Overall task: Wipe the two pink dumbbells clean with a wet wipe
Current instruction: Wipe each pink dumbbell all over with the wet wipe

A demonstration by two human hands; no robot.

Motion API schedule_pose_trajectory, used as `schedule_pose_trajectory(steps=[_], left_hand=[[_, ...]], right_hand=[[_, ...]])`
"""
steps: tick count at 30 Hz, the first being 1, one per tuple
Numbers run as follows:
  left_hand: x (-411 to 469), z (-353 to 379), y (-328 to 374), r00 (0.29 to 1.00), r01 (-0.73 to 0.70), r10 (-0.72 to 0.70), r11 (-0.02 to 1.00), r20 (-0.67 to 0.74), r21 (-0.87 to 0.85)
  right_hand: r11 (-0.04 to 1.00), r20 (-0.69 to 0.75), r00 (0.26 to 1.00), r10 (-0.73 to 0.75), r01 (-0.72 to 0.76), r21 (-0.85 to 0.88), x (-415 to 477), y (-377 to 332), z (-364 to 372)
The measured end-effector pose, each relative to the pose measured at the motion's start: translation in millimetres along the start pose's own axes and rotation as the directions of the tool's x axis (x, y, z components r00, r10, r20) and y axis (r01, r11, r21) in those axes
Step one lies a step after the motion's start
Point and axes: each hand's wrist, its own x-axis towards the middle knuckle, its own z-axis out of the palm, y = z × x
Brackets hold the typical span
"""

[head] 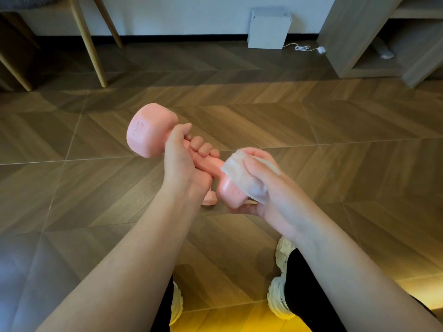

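Observation:
My left hand (185,155) grips the handle of a pink dumbbell (149,130) held above the floor, its far head up and to the left. My right hand (261,185) holds a translucent wet wipe (242,177) wrapped over the near head of that dumbbell, fingers curled round it. Below my hands a second pink dumbbell (210,200) lies on the floor, mostly hidden behind my left wrist and the held dumbbell.
Wooden chair legs (93,56) stand at the back left. A white box (268,28) with a white cable sits against the wall. A wooden shelf unit (374,44) is at the back right. My white shoes (279,295) are on the herringbone floor below.

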Motion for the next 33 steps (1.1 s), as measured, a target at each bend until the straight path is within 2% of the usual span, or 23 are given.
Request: schedule_pose_trajectory(steps=[3,5,8,10,13,18,20,23,25,27,29,33], left_hand=[[0.1,-2.6,3.3,1.0,0.0,0.001,0.999,0.023,-0.036],[-1.0,-2.4,2.4,0.999,-0.007,0.009,0.999,0.049,-0.051],[-2.4,-0.1,-1.3,0.999,-0.017,0.019,0.999,0.048,-0.037],[-2.1,0.6,-4.3,1.0,-0.002,0.002,1.0,0.012,-0.024],[-0.2,-0.7,-7.2,0.999,0.033,-0.034,0.999,-0.032,-0.014],[2.1,-3.0,-1.0,0.999,0.021,-0.022,0.999,-0.03,-0.043],[0.5,-3.9,0.3,1.0,0.02,-0.02,0.999,0.003,-0.05],[-3.0,-2.2,-1.7,0.997,0.01,-0.008,0.999,0.077,-0.032],[-4.3,0.5,-3.7,0.996,-0.012,0.014,1.0,0.092,-0.016],[-4.5,2.4,-6.2,0.998,-0.021,0.022,1.0,0.064,-0.013],[-3.5,1.5,-7.5,1.0,0.0,0.0,1.0,0.003,-0.019],[-1.2,-2.0,-7.6,0.997,0.046,-0.047,0.999,-0.066,-0.016]], right_hand=[[0.994,0.155,0.986,0.061,-0.073,0.076,-3.8,-5.8,-10.5],[0.989,0.199,0.975,0.104,-0.123,0.087,-4.4,-5.3,-10.6],[0.992,0.105,0.992,0.07,-0.08,0.093,-2.4,-0.3,-2.9],[0.999,0.008,1.0,0.026,-0.027,0.036,-0.2,2.5,0.8],[1.0,-0.076,0.997,0.026,-0.027,-0.013,1.9,4.2,1.0],[0.993,0.125,0.991,0.049,-0.061,0.097,-0.8,-2.8,-13.0],[0.992,0.155,0.985,0.074,-0.088,0.087,-1.6,-2.6,-11.4],[0.994,0.115,0.988,0.102,-0.106,0.029,-0.9,0.3,-0.8],[0.994,0.048,0.995,0.087,-0.09,0.055,0.7,0.6,2.3],[0.994,0.056,0.997,0.054,-0.059,0.097,-0.2,-1.5,-1.7],[0.997,0.097,0.995,0.024,-0.031,0.069,-2.6,-1.6,-7.7],[0.998,-0.013,1.0,-0.021,0.02,-0.062,-4.8,7.1,-1.4]])
